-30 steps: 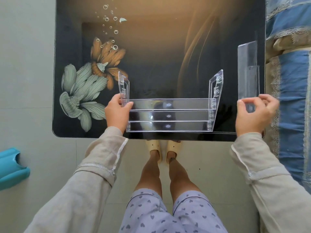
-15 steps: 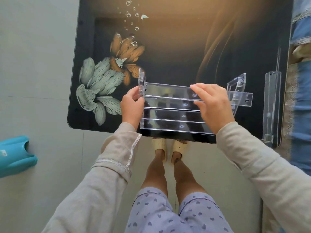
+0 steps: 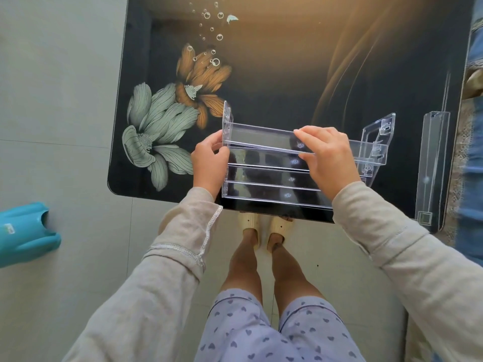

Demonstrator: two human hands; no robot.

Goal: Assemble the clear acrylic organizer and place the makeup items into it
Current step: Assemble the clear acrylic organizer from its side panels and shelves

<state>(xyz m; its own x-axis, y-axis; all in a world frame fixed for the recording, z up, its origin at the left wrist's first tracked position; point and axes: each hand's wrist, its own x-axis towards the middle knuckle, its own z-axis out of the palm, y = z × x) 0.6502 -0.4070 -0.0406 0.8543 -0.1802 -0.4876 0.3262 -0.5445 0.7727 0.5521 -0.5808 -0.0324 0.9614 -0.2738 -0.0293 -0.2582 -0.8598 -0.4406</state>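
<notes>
A half-built clear acrylic organizer (image 3: pixel 274 188) stands at the near edge of the black glass table (image 3: pixel 300 61), with stepped shelves between two side walls. My left hand (image 3: pixel 209 163) grips its left side wall. My right hand (image 3: pixel 329 158) holds a long clear shelf piece (image 3: pixel 264 135) across the top of the frame; the piece's left end meets the left wall and its right end reaches the right side wall (image 3: pixel 379 134). One more clear shelf piece (image 3: pixel 432 165) lies by itself near the table's right edge. No makeup items are in view.
The table top bears a printed flower pattern (image 3: pixel 170 121) at its left. A teal plastic object (image 3: pixel 23 233) lies on the tiled floor to the left. Blue patterned bedding (image 3: pixel 474 152) runs along the table's right side. My legs and slippers are below the near edge.
My right hand picked up a clear shelf piece at the right of the table and carried it over the organizer's top. My left hand stayed on the left wall. The camera shifted left.
</notes>
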